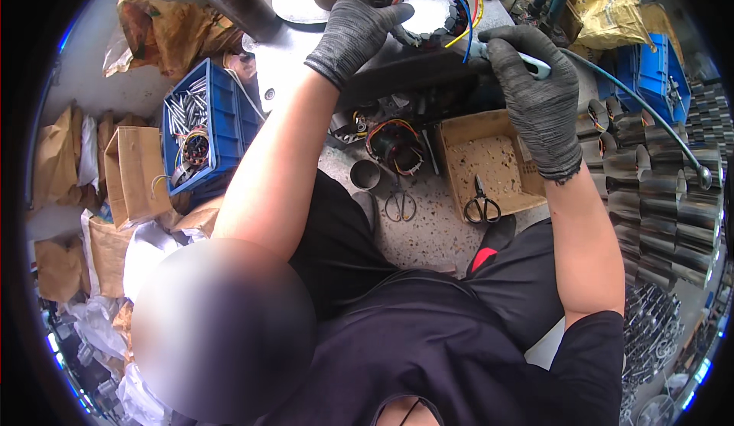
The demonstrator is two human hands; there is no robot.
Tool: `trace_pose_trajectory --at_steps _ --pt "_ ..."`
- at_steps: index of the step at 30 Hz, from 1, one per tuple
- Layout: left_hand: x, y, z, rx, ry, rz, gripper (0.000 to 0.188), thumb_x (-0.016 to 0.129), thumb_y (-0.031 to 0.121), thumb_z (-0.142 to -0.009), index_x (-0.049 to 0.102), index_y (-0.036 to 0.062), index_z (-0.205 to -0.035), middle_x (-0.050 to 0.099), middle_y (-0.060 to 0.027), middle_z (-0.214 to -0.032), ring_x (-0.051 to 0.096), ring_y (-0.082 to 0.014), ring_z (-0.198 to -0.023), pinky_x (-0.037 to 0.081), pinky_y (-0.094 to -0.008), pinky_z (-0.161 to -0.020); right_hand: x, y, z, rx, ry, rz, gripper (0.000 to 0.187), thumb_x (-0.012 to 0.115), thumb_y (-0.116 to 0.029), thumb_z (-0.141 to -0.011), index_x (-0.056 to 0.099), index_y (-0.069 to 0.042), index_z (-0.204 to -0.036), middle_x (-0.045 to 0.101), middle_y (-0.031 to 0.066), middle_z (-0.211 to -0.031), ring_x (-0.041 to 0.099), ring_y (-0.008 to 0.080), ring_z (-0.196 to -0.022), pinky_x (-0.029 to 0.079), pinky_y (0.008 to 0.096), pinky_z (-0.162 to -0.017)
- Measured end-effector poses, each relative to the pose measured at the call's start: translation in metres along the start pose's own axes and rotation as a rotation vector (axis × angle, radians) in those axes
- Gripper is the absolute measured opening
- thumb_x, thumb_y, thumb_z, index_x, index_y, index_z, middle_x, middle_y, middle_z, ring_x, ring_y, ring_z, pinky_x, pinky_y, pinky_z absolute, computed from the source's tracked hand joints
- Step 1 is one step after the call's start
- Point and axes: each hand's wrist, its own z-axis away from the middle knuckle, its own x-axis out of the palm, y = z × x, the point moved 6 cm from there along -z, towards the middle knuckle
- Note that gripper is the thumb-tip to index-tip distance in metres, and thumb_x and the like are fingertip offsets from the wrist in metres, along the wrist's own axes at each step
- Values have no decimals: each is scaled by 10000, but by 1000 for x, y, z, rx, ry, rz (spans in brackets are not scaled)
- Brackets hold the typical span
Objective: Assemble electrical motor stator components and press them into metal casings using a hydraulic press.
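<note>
In the head view, the left hand [358, 27] pinches the near-left edge of a wire-wound ring [459, 14], which extends rightward from that grip; beside its lower right, the right hand [535, 93] clasps a pale-handled tool [537, 66].

A head-worn fisheye looks down past the near torso [436, 334] toward the left hand [358, 22] and the right hand [537, 93].

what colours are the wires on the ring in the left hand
The wires are yellow, red and blue, best seen in the head view.
</note>
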Motion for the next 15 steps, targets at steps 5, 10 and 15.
trace_pose_trajectory --at_steps 5,10,15 --pt "-2 1 -2 162 2 -49 519 747 33 -898 507 -5 -1357 664 -132 -1205 658 -197 -995 613 -299 -710 9 -8 -3 -121 45 150 87 762 -109 -922 753 -40 -975 741 56 -810 713 122 -761 574 276 -723" --pt "3 5 5 -2 1 63 525 751 48 -909 488 -17 -1359 661 -142 -1167 661 -200 -965 616 -295 -672 9 -18 -6 -109 -31 187 85 760 -108 -922 754 -42 -976 747 69 -838 727 135 -775 578 276 -722" --pt "-4 -2 2 -85 229 -106 589 809 107 -880 484 -16 -1355 658 -132 -1112 651 -177 -979 582 -317 -789 -10 -33 3 99 -81 -121 88 703 -61 -976 737 -1 -1030 755 76 -954 740 153 -855 603 267 -779"
